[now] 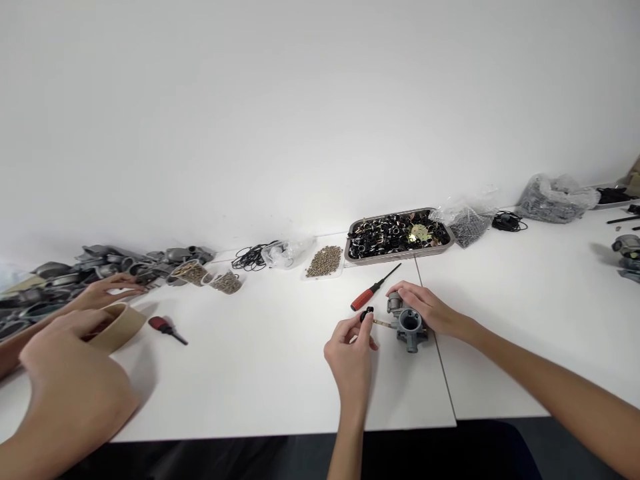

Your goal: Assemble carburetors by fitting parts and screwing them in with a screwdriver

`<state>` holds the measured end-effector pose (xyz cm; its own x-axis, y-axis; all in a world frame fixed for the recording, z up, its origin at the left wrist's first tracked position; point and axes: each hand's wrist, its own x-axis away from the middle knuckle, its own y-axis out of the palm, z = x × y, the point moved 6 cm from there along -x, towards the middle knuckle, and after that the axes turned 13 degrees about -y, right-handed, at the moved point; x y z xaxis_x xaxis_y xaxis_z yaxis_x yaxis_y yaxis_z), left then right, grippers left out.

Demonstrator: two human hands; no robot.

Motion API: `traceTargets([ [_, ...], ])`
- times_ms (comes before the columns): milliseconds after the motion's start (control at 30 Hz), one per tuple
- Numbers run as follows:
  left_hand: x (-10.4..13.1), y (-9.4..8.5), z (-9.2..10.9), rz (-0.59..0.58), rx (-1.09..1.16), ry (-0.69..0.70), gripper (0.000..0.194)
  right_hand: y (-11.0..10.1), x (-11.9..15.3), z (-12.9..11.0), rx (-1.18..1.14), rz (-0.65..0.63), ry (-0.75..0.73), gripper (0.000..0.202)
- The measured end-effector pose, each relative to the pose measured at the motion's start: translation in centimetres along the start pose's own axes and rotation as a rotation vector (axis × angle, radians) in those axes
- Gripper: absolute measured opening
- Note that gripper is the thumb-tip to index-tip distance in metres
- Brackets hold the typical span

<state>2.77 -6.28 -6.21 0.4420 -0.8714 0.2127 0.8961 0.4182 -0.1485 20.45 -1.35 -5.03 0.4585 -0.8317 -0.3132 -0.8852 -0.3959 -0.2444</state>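
A grey metal carburetor rests on the white table in front of me. My right hand is closed on its far right side and steadies it; some fingertips are hidden behind the body. My left hand pinches a small black-capped fitting between thumb and fingers. From this fitting a thin brass stem points right and meets the carburetor's left side; whether it is inside the body I cannot tell. Just beyond my left hand lies a red-handled screwdriver.
A metal tray of black and brass parts stands by the wall, beside a shallow tray of brass pieces. Plastic bags lie right. At left, a co-worker's hands are near another screwdriver and piled grey castings.
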Motion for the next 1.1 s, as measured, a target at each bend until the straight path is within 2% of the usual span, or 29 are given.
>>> traceTargets([
  [233, 0.5, 0.2, 0.1, 0.034, 0.003, 0.001, 0.035, 0.0, 0.1, 0.2, 0.049, 0.011, 0.003, 0.049],
  [367, 1.7, 0.8, 0.1, 0.058, 0.049, -0.010, 0.035, 0.0, 0.1, 0.0, 0.051, 0.018, 0.007, 0.048],
  [533, 3.9, 2.9, 0.1, -0.116, 0.067, 0.077, 0.035, -0.2, 0.2, 0.2, -0.004, 0.034, 0.021, 0.049],
  [633, 3.7, 2.9, -0.1, -0.192, 0.080, 0.080, 0.033, -0.3, 0.1, 0.3, -0.001, 0.035, -0.005, 0.050],
  [800, 2.4, 2.5, -0.2, -0.338, 0.064, -0.023, 0.028, -0.3, 0.0, 0.2, 0.035, 0.018, -0.014, 0.048],
  [1100, 2.2, 2.2, 0.4, -0.287, 0.082, -0.031, 0.025, -0.2, 0.0, -0.1, 0.039, 0.009, -0.011, 0.048],
])
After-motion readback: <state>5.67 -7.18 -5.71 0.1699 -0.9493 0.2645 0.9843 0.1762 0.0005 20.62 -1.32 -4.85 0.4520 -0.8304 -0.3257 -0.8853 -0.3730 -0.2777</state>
